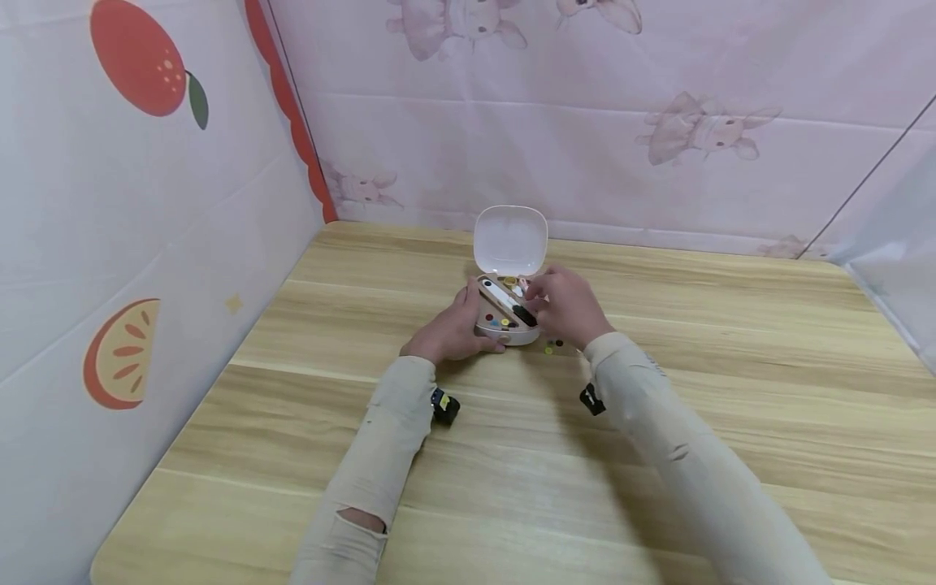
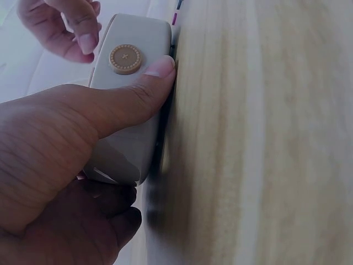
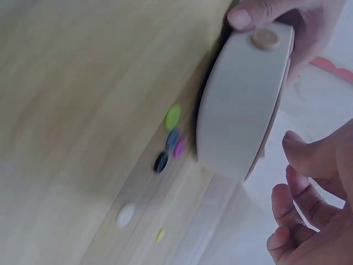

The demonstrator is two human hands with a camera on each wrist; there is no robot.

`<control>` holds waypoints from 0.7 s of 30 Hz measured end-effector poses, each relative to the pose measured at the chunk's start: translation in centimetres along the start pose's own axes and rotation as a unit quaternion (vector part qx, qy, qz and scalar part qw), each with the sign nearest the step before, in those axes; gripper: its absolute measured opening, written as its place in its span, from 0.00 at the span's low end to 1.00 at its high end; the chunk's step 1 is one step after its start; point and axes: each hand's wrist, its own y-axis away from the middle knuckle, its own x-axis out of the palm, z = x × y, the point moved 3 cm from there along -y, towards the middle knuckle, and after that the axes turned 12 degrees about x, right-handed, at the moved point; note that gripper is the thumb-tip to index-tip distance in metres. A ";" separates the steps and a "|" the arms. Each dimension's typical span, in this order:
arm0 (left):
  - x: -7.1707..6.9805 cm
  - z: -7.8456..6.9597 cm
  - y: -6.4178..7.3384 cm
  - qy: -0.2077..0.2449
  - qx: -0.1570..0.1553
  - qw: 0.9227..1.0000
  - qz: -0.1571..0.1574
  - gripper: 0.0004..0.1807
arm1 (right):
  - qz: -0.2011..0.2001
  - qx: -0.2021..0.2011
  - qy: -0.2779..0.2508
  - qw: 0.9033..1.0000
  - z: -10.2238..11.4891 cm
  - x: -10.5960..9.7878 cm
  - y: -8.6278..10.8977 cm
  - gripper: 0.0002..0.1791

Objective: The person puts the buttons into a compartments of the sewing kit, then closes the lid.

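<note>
A small cream box [image 1: 521,338] with a round tan knob [image 2: 125,58] on its front stands with its white lid [image 1: 510,241] raised. My left hand [image 1: 452,327] grips its left side, thumb along the front below the knob and fingers at the side. Above the right part of the box is my right hand [image 1: 572,307], its fingers loosely bent. In the right wrist view the thumb and fingers stand apart, with nothing seen between them. A slim white item [image 1: 499,292] with a black end lies diagonally inside, small coloured buttons [image 1: 504,322] in front of it.
Loose buttons lie on the table right of the box, among them a green button [image 3: 172,117], a black button [image 3: 161,162] and a white button [image 3: 126,215]. The wooden table [image 1: 512,487] meets a pink printed wall [image 1: 585,146] behind the box.
</note>
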 end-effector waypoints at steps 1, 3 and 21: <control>0.0 0.0 0.0 0.000 0.000 1.000 0.000 0.69 | 0.000 0.005 -0.003 1.000 -0.2 -0.1 0.0 0.07; 0.0 0.1 0.0 0.001 -0.001 1.000 0.000 0.69 | 0.000 0.015 -0.009 1.000 -0.7 -0.5 0.2 0.08; 0.1 0.0 -0.1 0.003 0.003 1.000 -0.002 0.70 | 0.033 0.040 0.046 0.998 -3.5 0.1 0.4 0.05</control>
